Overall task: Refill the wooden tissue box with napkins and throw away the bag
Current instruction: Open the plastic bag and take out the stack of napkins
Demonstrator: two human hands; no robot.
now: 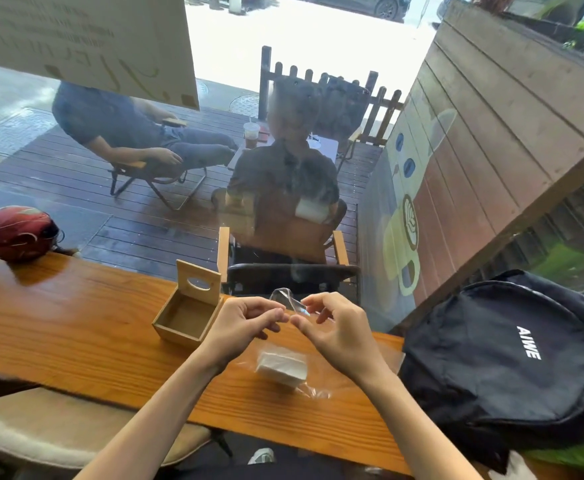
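Both hands — left hand (pixel 245 318), right hand (pixel 332 327) — pinch the clear bag (pixel 289 301) top; white napkins (pixel 282 368) inside, open wooden tissue box (pixel 186 315) at 10 o'clock.

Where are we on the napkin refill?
Done: box stands open on the counter, lid up, empty inside. In hand: left hand and right hand pinch the top of the clear bag, apparently opening it; napkins are in the bag. Left: get napkins out, fill box, close lid, bin the bag.
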